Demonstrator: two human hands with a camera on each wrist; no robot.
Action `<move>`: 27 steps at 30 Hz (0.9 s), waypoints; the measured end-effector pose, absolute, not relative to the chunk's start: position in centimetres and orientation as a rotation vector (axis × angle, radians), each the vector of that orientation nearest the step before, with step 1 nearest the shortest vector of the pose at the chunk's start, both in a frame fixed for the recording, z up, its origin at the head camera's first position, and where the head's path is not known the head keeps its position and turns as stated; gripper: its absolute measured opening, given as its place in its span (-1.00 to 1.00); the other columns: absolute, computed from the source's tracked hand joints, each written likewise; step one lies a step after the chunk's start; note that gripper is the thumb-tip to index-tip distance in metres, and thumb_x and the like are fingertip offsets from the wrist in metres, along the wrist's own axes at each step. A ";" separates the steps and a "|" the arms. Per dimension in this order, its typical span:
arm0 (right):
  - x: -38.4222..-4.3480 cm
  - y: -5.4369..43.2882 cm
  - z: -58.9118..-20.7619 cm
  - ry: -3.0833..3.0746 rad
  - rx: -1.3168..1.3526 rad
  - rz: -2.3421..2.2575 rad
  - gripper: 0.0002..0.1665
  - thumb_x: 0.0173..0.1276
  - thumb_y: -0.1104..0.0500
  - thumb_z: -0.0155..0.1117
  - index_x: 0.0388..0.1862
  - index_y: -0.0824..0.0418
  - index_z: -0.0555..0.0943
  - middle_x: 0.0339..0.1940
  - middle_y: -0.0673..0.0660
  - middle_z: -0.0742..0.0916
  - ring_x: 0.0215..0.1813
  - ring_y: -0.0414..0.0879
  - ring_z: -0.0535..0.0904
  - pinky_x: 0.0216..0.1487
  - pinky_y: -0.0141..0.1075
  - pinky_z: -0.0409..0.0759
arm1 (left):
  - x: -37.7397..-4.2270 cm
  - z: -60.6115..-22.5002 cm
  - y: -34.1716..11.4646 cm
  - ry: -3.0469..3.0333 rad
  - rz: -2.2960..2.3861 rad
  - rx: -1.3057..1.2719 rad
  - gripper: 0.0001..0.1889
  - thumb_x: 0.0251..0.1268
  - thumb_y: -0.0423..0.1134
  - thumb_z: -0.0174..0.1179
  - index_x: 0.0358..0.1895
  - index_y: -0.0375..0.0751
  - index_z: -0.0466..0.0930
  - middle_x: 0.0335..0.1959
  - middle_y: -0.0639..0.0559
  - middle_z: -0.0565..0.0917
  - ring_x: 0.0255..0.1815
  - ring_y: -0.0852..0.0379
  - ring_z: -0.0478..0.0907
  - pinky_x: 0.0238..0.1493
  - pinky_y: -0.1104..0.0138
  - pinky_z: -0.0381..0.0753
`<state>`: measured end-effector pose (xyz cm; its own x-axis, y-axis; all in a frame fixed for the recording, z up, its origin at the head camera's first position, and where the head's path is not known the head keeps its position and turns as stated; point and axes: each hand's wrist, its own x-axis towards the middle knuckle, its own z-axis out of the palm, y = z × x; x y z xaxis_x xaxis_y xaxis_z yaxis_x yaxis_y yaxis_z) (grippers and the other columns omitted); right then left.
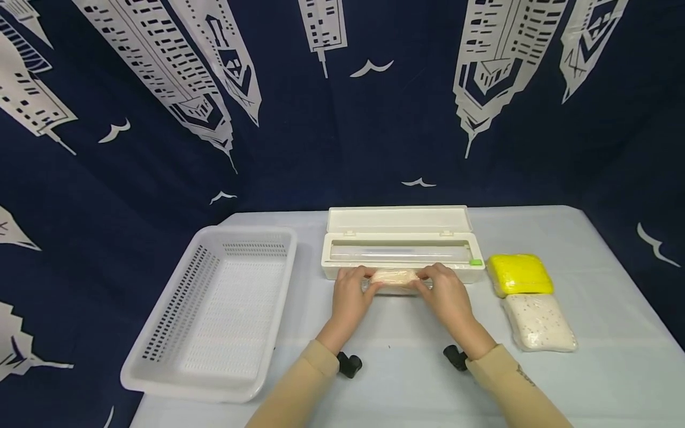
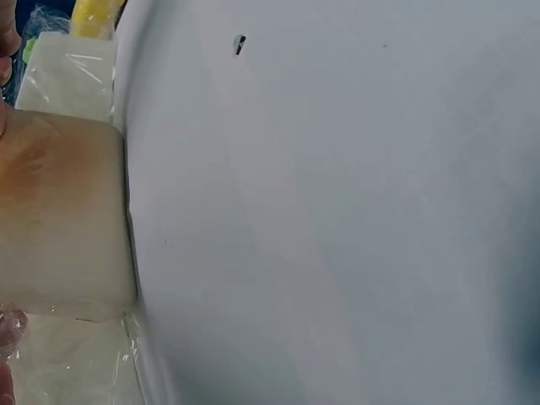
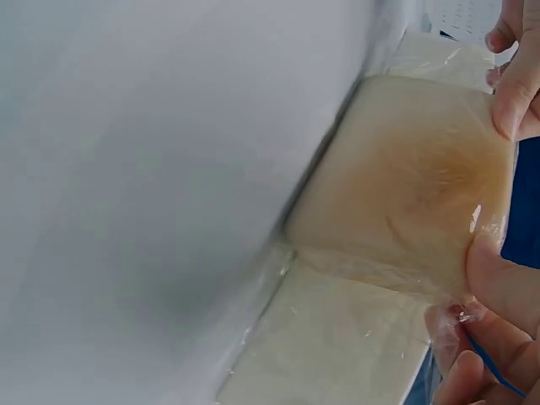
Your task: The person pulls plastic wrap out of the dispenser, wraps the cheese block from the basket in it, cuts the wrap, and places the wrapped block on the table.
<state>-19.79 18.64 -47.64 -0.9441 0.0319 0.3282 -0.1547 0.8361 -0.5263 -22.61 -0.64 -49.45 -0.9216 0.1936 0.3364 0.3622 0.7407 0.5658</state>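
Note:
A small cream-coloured bread-like block [image 1: 395, 277] with a browned patch is held on edge in clear plastic film, against the front of the long white film dispenser [image 1: 401, 266]. My left hand [image 1: 350, 300] pinches its left end, and my right hand [image 1: 446, 297] pinches the right end. In the right wrist view, my right thumb [image 3: 498, 278] presses on the block's face while film bunches between the fingers below. The left fingers grip the far upper corner there. The dispenser's lid stands up, with a clear roll [image 1: 398, 252] inside and a green cutter [image 1: 475, 262] at the right end.
To the left stands a white perforated basket [image 1: 278, 321]. At the right lie a film-wrapped yellow block [image 1: 519, 274] and, in front of it, a wrapped white speckled block [image 1: 539, 324]. A dark patterned cloth [image 1: 342, 137] hangs behind the white table [image 1: 401, 368].

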 end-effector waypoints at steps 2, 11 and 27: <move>-19.7 18.7 -47.8 -2.687 0.089 0.810 -0.73 0.14 0.21 0.51 -0.25 0.36 0.71 -0.28 0.21 0.74 -0.16 0.16 0.64 -0.12 -0.01 0.63 | -22.6 -49.5 -0.7 -2.680 -0.959 -0.447 -0.67 0.12 -0.04 0.39 -0.11 -0.14 0.68 -0.16 0.07 0.77 -0.09 0.07 0.53 0.03 0.31 0.44; -18.9 18.6 -48.1 -2.693 0.111 0.791 -0.70 0.13 0.20 0.52 -0.22 0.36 0.71 -0.25 0.22 0.76 -0.13 0.14 0.66 -0.14 -0.03 0.66 | -22.1 -49.6 -0.9 -2.721 -0.956 -0.445 -0.65 0.09 -0.03 0.42 -0.11 -0.12 0.68 -0.13 0.08 0.76 -0.09 0.07 0.51 0.00 0.30 0.45; -15.0 18.1 -49.7 -2.812 0.136 0.732 -0.53 -0.15 0.33 0.64 -0.40 0.23 0.47 -0.52 0.06 0.63 -0.47 -0.13 0.44 -0.47 -0.31 0.42 | -18.5 -50.3 -1.9 -2.842 -0.803 -0.571 -0.64 -0.21 -0.17 0.61 -0.31 -0.08 0.64 -0.31 0.16 0.74 -0.26 0.17 0.44 -0.17 0.38 0.44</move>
